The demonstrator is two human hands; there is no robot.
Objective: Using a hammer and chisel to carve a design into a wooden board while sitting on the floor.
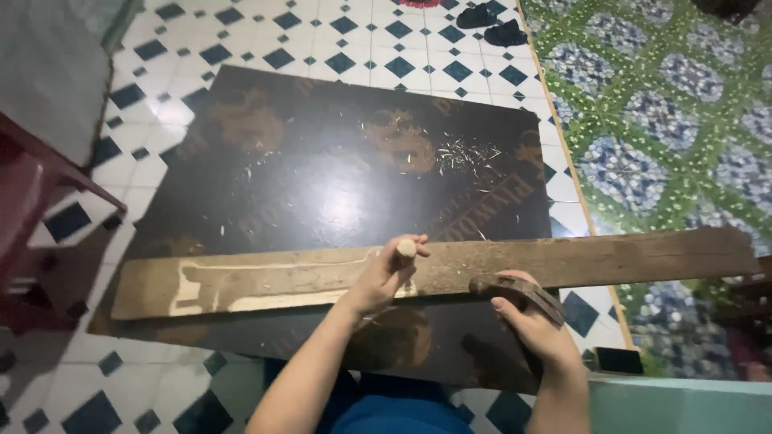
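a long weathered plank [450, 269] lies crosswise on a dark plywood sheet [338, 169] set on black-and-white floor tiles [338, 40]. the plank's right end overhangs the sheet and reaches over a green patterned mat [667, 104]; its left end stops just short of the sheet's left edge. a pale scraped strip shows along the plank's left half. wood shavings [462, 153] lie scattered on the sheet beyond the plank, with open dark surface there. a red piece of furniture [32, 201] stands close at the left; dark footwear [492, 24] sits well apart at the far tiles.

left hand [382, 277]: clenched round a pale rounded wooden knob [406, 248], resting on the plank near its middle.

right hand [535, 325]: fingers wrapped round a dark curved handle [519, 293], at the plank's near edge. knob and handle probably belong to one tool, but the body is hidden by the hands
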